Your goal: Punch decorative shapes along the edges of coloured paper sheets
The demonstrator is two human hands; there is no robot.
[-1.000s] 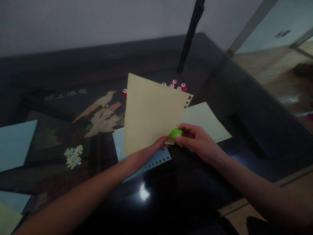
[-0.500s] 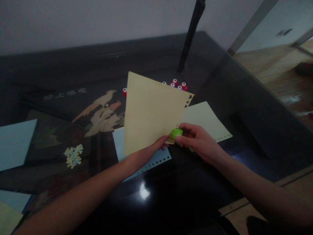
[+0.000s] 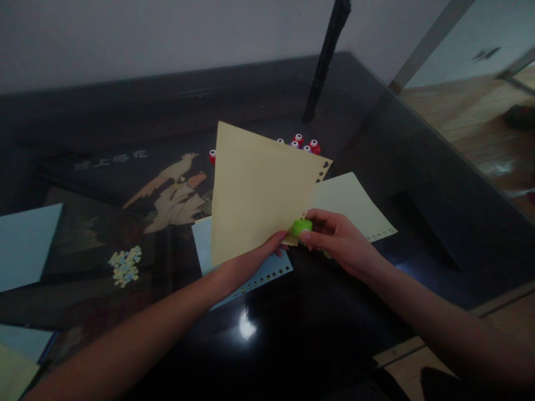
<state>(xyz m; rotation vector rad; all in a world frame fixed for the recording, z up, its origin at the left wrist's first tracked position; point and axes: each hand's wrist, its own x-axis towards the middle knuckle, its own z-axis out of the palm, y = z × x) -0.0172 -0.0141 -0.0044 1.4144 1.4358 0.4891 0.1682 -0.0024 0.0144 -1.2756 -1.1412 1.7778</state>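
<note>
Dark glossy table (image 3: 251,92) beside grey wall (image 3: 167,39), tan floor (image 3: 451,114)

Matt yellow paper sheet (image 3: 259,192); plastic-looking green punch (image 3: 301,226); glossy tabletop (image 3: 317,323)

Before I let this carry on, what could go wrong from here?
The pale yellow paper sheet might slip or bend, as the left hand pinches it only near its bottom edge. The green rounded plastic punch in the right hand could tear the right edge, where shaped holes show.

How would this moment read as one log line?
left hand: holds yellow sheet | right hand: grips green punch at sheet's edge | nearby: punched blue sheet, small loose pieces
</note>
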